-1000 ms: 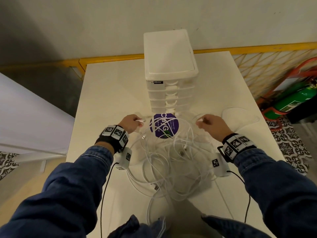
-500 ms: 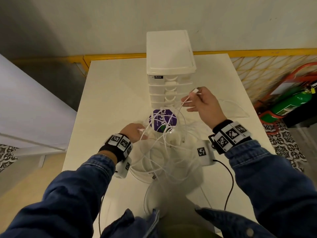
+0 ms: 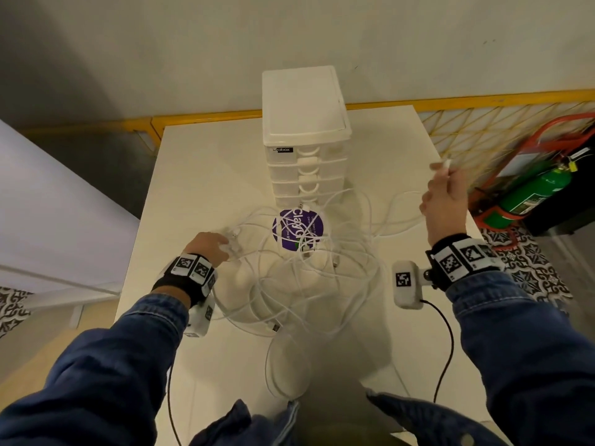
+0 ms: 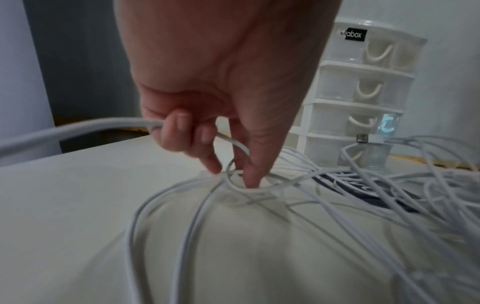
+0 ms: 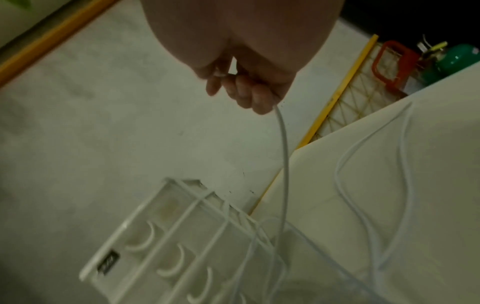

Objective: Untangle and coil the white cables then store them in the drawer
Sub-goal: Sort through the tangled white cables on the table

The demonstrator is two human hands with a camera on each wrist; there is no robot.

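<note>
White, thin cables (image 3: 299, 278) lie in a loose tangle of overlapping loops on the pale counter (image 3: 199, 188), spread from just in front of the drawer unit toward the near edge, with several small plug ends showing among the strands. A round purple sticker with white lettering (image 3: 297, 229) sits under the far part of the tangle, crossed by several strands. The left hand (image 3: 209, 244) is down at the left side of the heap; in the left wrist view its curled fingers (image 4: 182, 131) are closed round one strand while the thumb tip (image 4: 253, 179) pokes down into a small loop of cable on the counter. The right hand (image 3: 446, 204) is raised above the right side of the counter, its grip closed on a single cable whose plug end (image 3: 446, 164) sticks out above the fingers; in the right wrist view that cable (image 5: 284, 164) hangs from the curled fingers (image 5: 257, 96) down toward the tangle. A white plastic tower of shallow drawers with curved handles (image 3: 306, 140) stands on the counter just behind the sticker, all its drawers pushed in. Beyond the counter's right edge are a yellow lattice railing (image 3: 467, 130) and a green fire extinguisher in a red frame (image 3: 534, 191). Both forearms wear blue denim sleeves (image 3: 106, 375) and wristbands with black-and-white markers.
</note>
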